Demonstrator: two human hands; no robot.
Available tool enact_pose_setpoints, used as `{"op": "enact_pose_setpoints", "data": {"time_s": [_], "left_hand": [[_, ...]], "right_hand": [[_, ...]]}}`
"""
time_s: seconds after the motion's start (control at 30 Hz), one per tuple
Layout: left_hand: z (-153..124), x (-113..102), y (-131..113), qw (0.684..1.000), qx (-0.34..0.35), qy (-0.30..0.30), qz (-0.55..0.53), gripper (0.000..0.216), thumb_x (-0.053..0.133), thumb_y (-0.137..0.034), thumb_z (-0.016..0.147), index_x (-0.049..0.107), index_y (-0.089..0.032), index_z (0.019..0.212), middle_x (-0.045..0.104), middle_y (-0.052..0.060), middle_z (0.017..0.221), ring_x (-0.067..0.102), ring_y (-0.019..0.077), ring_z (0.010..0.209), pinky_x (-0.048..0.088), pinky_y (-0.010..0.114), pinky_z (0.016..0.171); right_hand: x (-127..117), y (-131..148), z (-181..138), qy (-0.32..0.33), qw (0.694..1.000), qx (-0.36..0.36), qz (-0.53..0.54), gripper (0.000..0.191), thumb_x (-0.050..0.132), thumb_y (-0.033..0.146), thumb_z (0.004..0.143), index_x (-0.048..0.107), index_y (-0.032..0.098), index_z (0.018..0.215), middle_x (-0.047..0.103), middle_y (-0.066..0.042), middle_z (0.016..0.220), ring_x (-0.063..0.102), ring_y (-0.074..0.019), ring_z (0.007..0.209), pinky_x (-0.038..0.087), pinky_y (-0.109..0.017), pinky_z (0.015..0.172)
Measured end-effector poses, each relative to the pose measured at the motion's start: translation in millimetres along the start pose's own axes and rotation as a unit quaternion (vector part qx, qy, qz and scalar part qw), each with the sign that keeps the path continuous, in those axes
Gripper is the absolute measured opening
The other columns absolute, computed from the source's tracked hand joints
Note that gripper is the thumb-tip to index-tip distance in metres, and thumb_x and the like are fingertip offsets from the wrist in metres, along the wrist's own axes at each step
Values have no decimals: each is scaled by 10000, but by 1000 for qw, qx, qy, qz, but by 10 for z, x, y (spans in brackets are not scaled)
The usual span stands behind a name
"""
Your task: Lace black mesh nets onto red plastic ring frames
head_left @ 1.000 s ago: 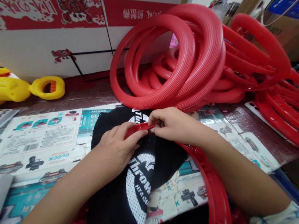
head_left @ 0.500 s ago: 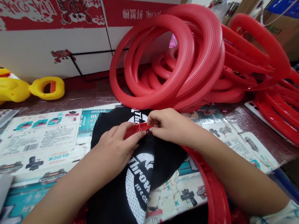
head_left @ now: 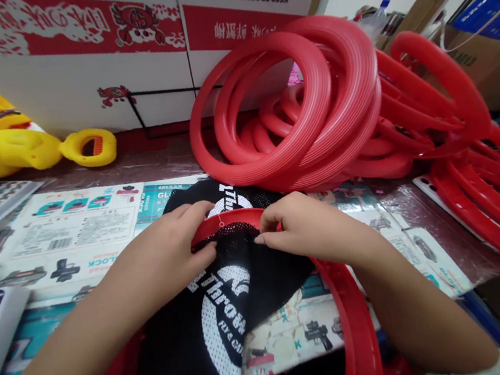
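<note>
Red hoop (head_left: 353, 322) is laid flat at the near edge of the desk (head_left: 157, 157), with a black net (head_left: 239, 245) bearing white print draped across its far rim. That rim, together with the net, is pinched by the left hand (head_left: 170, 251), fingers curled closed on it. Just beside, the net is gripped by the right hand (head_left: 307, 229). Printed sheets (head_left: 74, 228) are spread underneath. A pile of red rings (head_left: 313, 110) is stacked behind. A yellow toy (head_left: 17, 152) is seen far left, in front of white cartons (head_left: 78, 93).
</note>
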State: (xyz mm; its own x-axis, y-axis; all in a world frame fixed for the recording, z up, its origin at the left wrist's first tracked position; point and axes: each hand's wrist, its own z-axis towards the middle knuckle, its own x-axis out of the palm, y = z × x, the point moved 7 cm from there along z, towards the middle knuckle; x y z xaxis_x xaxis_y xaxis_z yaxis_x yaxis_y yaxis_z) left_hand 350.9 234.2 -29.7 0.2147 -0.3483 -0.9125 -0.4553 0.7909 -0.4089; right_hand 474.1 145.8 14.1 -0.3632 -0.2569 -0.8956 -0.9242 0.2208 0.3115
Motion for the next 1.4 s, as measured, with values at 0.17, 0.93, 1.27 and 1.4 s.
{"op": "enact_pose_setpoints", "data": {"time_s": [0.17,0.93,1.27,1.4], "left_hand": [[-50,-8,2,998,-32,34,43,447,451,-341,823,483,-159,1230,604,158,1190,608,375,1047,488,534,846],[-35,222,-313,988,144,-60,-14,283,403,-302,924,456,-133,1144,497,199,1308,461,338,1246,437,557,988],[-51,264,-304,987,150,-54,20,357,406,-322,925,432,-110,1212,476,207,1333,458,341,1243,436,538,980],[-52,259,-304,988,146,-50,28,375,407,-321,927,424,-113,1239,461,198,1355,466,338,1233,438,528,979]], "right_hand": [[90,139,-43,10,991,8,-134,292,585,364,856,673,150,677,650,-59,655,529,-160,574,252,-287,530],[36,-139,174,-138,970,-28,197,133,505,94,750,553,183,837,552,60,626,490,-80,563,335,-195,550],[71,-63,220,-139,981,-41,128,180,491,84,776,609,158,890,655,-6,765,550,-112,670,351,-216,627],[79,-59,224,-141,982,-32,121,165,491,89,785,604,157,885,653,-8,760,550,-116,669,350,-217,625]]}}
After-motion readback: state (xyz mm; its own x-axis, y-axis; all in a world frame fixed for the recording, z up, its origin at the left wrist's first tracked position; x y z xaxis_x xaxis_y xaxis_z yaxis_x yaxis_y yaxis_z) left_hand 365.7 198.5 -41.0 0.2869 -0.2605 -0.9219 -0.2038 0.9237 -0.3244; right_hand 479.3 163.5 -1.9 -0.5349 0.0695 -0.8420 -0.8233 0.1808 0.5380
